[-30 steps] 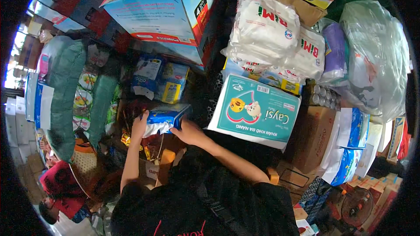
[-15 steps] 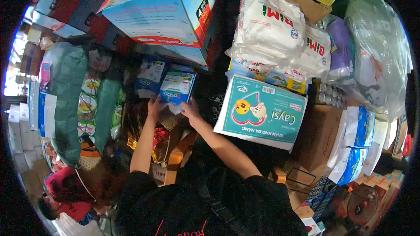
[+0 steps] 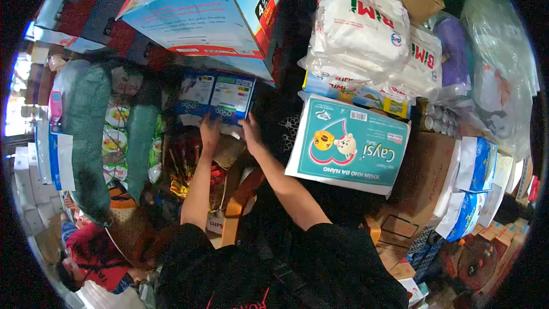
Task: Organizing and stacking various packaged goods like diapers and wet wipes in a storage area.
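Blue pack [image 3: 234,94] is up at abt 10–11 o'clock from the middle of the view, w/ a 2nd pack [image 3: 196,90] just beside it at its 9. L hand [image 3: 210,133] is at the blue pack's 7 o'clock, R hand [image 3: 252,135] at its 5, both by its near edge. Can't tell if either grip is clamped on it or just touching. Big box [image 3: 197,20] is at its 11, teal pack [image 3: 350,144] nr 4.
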The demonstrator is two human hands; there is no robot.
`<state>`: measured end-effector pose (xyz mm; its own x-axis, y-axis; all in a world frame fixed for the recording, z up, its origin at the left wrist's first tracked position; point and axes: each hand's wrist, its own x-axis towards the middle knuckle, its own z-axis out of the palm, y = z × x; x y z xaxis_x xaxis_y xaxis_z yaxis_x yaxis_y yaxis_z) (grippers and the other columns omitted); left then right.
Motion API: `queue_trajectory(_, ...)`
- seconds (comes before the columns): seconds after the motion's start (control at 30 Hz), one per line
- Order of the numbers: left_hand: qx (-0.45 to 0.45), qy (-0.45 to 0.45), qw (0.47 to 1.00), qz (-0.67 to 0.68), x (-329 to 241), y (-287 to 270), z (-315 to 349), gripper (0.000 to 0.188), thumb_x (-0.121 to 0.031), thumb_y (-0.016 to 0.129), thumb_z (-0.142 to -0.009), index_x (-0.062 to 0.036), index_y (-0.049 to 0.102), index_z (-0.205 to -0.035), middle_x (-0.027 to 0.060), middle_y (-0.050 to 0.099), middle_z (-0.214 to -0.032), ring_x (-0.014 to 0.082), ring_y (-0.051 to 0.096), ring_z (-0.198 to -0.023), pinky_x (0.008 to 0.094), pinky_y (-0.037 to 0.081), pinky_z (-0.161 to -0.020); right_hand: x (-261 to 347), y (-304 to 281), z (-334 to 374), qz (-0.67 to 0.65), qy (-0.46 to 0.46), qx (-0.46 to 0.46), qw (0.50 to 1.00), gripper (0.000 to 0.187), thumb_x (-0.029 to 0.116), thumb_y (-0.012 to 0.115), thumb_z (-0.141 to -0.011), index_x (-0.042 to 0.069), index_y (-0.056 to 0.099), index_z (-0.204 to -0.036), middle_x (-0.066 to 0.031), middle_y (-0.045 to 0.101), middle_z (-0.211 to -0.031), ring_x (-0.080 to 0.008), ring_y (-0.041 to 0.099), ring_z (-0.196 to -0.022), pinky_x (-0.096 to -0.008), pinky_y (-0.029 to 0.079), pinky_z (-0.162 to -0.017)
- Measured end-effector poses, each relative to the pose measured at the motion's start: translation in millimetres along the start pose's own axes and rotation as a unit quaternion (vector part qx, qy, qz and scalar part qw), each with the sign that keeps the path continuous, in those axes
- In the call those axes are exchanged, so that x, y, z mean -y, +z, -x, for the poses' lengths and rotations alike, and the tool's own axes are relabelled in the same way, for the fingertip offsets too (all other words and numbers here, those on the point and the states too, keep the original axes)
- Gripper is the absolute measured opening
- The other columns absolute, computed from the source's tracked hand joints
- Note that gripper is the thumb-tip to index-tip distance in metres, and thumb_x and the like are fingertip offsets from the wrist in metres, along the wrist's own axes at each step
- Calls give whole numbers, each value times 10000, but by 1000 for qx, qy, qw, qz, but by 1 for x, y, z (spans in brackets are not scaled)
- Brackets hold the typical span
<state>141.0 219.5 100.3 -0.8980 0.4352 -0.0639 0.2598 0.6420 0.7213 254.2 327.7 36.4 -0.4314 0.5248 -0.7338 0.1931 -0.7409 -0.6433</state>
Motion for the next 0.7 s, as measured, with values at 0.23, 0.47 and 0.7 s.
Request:
queue_trajectory(0.23,-45,175,907,-381,120,0,-63,442,-249,662,-1007,-43,722,-1394,208,754,-1250,386,719,-1104,477,547,-1009,-3,-8,-7,63,-75,18,995,778,266,747,-941,129,469,-1655,-83,694,-1301,-223,662,-1111,-382,542,-922)
queue_trajectory(0.47,27,-55,897,-439,161,1,-110,505,-285,580,-1061,-51,615,-1508,217,660,-1409,347,632,-1273,509,479,-1111,-55,3,-19,106,-271,-92,952,564,250,757,-914,55,633,-1429,-137,760,-1239,-309,714,-1111,-460,544,-947)
queue_trajectory(0.7,15,-79,964,-255,135,-23,-110,497,-223,572,-1080,-20,559,-1533,220,628,-1453,341,594,-1338,499,445,-1161,-27,-8,34,294,-130,111,940,467,351,723,-925,12,730,-1246,-228,786,-1051,-388,763,-995,-530,559,-871)
